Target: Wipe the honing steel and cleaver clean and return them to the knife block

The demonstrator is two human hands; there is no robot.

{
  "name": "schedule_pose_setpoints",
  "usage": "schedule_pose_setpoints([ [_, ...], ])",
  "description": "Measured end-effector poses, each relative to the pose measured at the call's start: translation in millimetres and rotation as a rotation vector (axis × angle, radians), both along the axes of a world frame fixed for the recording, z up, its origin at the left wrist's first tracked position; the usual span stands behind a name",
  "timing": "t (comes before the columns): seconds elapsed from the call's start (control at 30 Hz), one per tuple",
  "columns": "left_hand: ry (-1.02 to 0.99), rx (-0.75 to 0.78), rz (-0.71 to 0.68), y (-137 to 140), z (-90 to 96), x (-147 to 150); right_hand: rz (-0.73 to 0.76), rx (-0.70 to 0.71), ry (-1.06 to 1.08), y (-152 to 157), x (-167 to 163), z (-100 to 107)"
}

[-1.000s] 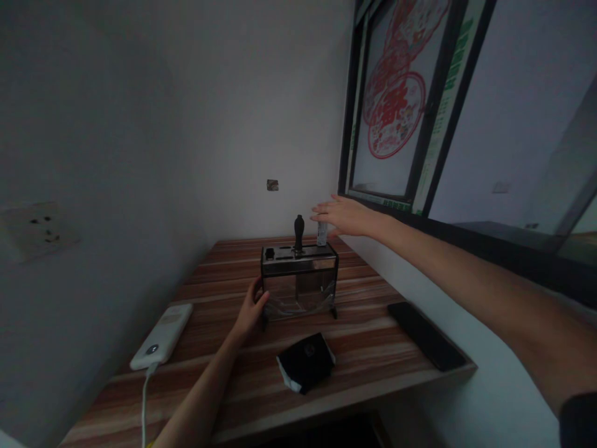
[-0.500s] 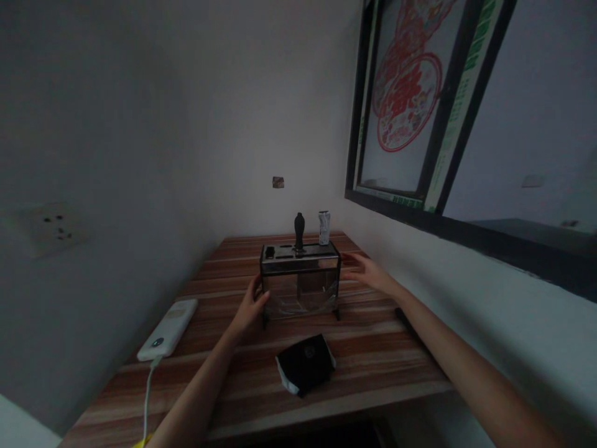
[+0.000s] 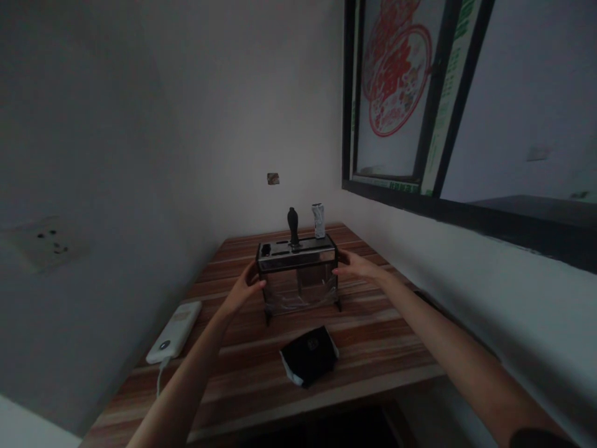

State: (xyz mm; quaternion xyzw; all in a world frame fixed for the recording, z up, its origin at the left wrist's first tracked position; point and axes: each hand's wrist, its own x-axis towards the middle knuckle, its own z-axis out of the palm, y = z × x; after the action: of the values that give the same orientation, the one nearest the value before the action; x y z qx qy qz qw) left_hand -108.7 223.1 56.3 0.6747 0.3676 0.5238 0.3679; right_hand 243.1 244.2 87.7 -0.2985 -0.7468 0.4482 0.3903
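Note:
A knife holder (image 3: 298,287) with clear sides, a black frame and a slotted metal top stands upright on short feet on the wooden table. My left hand (image 3: 243,287) clasps its left end, the thumb at the front edge and the other fingers partly hidden behind. Around the right end curls my right hand (image 3: 353,266), its thumb on the front corner. A black handle (image 3: 293,225) sticks up from the middle of the top. To its right rises a grey-white patterned handle or upright piece (image 3: 318,220), whose kind I cannot tell.
A folded black cloth item (image 3: 310,356) with a pale edge lies near the table's front edge. On the left rests a white power bank (image 3: 175,331) with a cable plugged in. Walls bound the striped table (image 3: 373,339), and a dark-framed window (image 3: 392,186) is on the right.
My right hand has closed in from beside the holder onto its right end. My left hand stays at the left end. The camera view has shifted and tilted slightly.

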Motion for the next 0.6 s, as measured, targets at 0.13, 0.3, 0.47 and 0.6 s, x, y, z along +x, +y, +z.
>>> schedule_pose_setpoints([
  [0.13,0.049,-0.031,-0.010,0.8,7.3,-2.2,0.021,-0.033,0.051,2.5,-0.6,-2.6],
  [0.3,0.086,-0.048,0.003,1.9,11.9,-2.0,0.003,-0.055,0.136,9.3,-0.7,-9.4],
  [0.47,0.106,-0.030,0.001,3.3,14.8,0.0,-0.013,-0.034,0.210,11.6,-0.1,-12.8],
  [0.6,0.100,0.005,0.002,9.5,18.2,9.4,-0.022,-0.054,0.242,14.5,9.0,-9.8],
])
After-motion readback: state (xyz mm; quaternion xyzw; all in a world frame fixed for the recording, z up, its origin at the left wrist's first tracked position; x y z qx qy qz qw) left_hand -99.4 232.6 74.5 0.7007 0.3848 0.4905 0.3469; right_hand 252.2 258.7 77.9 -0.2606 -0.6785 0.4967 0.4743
